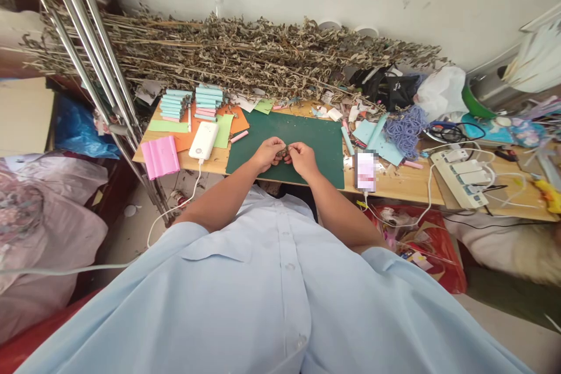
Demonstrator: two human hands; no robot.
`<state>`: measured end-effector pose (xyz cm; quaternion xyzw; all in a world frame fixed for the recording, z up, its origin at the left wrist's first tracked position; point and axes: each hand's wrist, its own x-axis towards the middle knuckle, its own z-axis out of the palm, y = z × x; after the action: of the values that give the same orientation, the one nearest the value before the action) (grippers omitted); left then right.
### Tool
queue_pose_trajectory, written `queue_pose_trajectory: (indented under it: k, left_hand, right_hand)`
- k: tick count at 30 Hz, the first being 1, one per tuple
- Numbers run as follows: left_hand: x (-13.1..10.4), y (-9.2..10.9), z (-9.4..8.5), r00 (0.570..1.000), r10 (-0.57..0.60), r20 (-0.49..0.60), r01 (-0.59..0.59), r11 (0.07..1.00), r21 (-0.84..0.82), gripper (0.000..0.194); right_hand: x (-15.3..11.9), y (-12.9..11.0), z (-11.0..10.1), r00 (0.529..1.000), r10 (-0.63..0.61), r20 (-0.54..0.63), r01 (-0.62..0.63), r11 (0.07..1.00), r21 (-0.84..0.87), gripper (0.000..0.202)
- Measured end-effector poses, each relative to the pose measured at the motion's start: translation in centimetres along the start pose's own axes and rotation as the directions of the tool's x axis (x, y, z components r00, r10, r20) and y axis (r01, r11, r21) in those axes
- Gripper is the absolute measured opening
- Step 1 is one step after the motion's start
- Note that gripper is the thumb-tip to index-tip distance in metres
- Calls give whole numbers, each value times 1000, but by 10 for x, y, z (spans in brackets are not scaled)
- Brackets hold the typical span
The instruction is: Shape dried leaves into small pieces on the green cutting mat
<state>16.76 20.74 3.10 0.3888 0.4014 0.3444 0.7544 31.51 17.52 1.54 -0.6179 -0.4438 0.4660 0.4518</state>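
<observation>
Over the green cutting mat (315, 134), my left hand (268, 155) and my right hand (302, 159) meet, fingertips pinched around a small brownish clump of dried leaves (284, 153). Both hands are closed on it, and the fingers partly hide it. A dark-ended pink paper roll (239, 137) lies at the mat's left edge. Behind the mat, a long heap of dried leafy stalks (245, 52) runs along the wall. Teal paper rolls (172, 105) are stacked at the back left, with a second stack of teal and pink rolls (209, 95) beside them.
Left of the mat are a white power bank (204, 140) with a cable and folded pink paper (160, 156). On the right lie a phone (366, 172), purple yarn (405, 128) and a power strip (464, 178). Metal crutches (83, 35) lean at the table's left end.
</observation>
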Motion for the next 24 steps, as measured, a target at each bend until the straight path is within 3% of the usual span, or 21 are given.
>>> queue_pose_trajectory:
  k: [6, 12, 14, 17, 19, 21, 24]
  left_hand:
    - [-1, 2, -1, 1000, -20, 11, 20, 1000, 14, 21]
    - [-2, -1, 2, 1000, -22, -6, 23, 991, 129, 22]
    - [-2, -1, 2, 1000, -18, -16, 21, 989, 146, 22]
    - [-2, -1, 0, 1000, -24, 12, 23, 995, 95, 23]
    - [-3, -1, -2, 999, -24, 30, 22, 998, 56, 23]
    - [-4, 0, -3, 999, -16, 46, 14, 999, 39, 22]
    - [-4, 0, -3, 999, -8, 50, 7, 999, 33, 21]
  right_hand:
    - [-4, 0, -11, 970, -196, 144, 224, 950, -217, 16]
    - [-2, -2, -13, 941, -306, 146, 337, 805, -488, 11]
    - [-1, -2, -8, 962, -259, 85, 269, 851, -452, 9]
    - [2, 0, -1, 1000, -3, 1, 3, 986, -167, 12]
    - [4, 1, 1, 995, 100, -17, -100, 995, -8, 13]
    - [5, 3, 0, 997, 75, -12, -75, 997, 6, 15]
    - [2, 2, -6, 997, -61, 56, 68, 990, -124, 19]
